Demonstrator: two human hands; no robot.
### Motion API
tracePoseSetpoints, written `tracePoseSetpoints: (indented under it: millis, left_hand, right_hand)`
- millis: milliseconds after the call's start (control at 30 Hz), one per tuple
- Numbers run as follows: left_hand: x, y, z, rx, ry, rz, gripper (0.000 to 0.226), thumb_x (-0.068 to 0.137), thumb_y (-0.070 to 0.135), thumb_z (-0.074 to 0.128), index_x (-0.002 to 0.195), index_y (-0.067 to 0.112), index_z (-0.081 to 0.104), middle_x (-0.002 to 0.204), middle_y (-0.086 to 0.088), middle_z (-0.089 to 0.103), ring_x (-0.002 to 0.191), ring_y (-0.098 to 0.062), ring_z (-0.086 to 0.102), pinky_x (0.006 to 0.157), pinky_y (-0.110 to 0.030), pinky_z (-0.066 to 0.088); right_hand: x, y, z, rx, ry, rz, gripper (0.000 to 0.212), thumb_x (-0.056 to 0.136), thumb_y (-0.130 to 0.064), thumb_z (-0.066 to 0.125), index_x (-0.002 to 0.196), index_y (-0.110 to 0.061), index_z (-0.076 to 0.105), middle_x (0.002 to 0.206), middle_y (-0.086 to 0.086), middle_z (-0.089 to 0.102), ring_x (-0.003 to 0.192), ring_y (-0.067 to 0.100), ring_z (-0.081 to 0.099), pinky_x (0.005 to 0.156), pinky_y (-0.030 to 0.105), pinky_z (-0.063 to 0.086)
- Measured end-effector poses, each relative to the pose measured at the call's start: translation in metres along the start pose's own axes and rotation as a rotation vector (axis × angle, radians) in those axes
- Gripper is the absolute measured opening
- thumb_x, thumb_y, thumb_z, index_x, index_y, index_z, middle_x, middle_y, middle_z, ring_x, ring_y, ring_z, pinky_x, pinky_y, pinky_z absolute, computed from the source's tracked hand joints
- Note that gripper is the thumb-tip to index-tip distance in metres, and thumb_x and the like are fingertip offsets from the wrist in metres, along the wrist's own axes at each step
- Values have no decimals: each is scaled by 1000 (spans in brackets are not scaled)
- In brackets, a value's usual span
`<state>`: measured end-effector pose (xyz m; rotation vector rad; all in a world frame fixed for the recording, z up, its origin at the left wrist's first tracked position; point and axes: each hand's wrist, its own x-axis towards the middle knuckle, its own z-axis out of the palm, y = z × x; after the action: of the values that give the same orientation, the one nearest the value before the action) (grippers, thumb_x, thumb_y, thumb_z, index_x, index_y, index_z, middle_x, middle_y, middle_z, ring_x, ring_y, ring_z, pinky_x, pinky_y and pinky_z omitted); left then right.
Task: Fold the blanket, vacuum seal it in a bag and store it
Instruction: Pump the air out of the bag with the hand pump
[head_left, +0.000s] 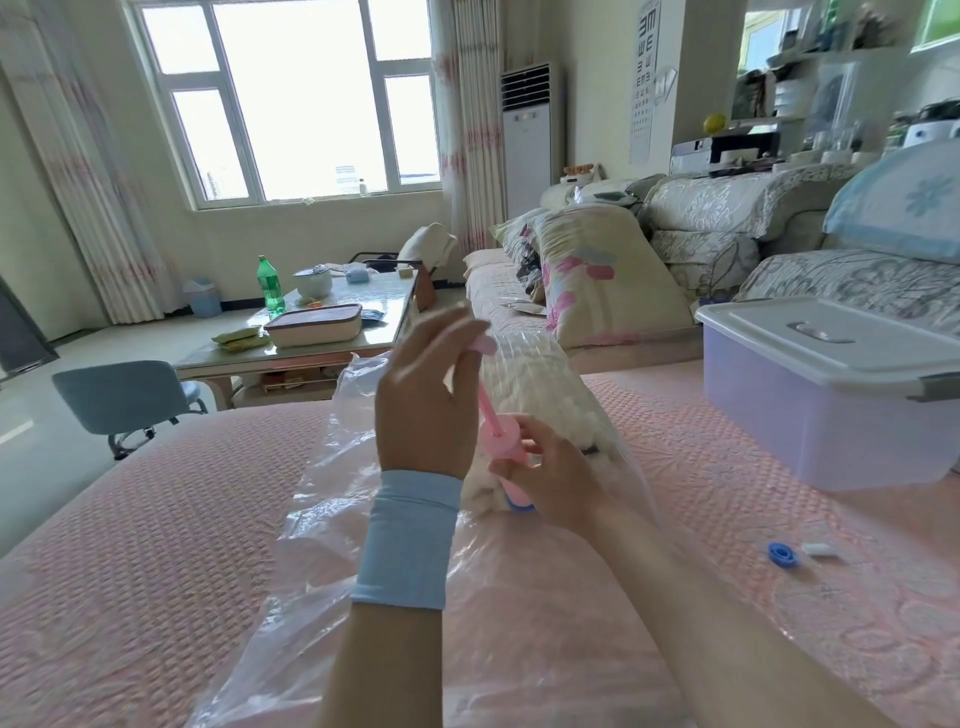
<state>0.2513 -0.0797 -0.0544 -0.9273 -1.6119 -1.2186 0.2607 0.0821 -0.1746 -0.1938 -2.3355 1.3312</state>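
I look down on a pink quilted bed (156, 545). At its right edge stands a closed, lidded storage box (831, 415); I cannot tell what is in it. Mid-bed lies a clear vacuum bag (322, 519) holding the white fluffy blanket (524, 384). My left hand (423, 400) curls round the raised handle of a pink hand pump (501, 436), and my right hand (550, 478) grips its barrel. Near the right edge lie a blue cap (783, 553) and a white clip (820, 550).

pump (501, 438) base behind right hand (558, 483), bag (317, 499) cropped
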Motion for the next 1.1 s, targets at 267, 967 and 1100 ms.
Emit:
tracePoseSetpoints:
  millis: [267,967,1100]
  left_hand:
    - [-43,-26,25,25,-339,-185,26,85,1,64,101,17,76,120,1,67,104,-14,65,92,-20,49]
    - [-30,-29,12,9,-394,-183,20,83,6,71,97,19,77,118,3,68,96,-12,67,89,-20,51]
    - [-2,-6,-3,45,10,27,13,90,7,66,99,11,74,116,1,67,104,-8,61,93,-16,47]
  right_hand:
    - [0,2,3,12,-3,-9,51,72,-53,69,122,-45,59,104,-18,73,99,0,66,93,41,55]
    - [-1,2,2,9,20,-21,41,79,-37,77,116,-47,61,102,-19,72,97,-6,63,92,33,54]
    - [-1,-1,2,1,16,-29,44,82,-35,78,109,-62,55,104,-26,69,98,-8,61,90,27,52]
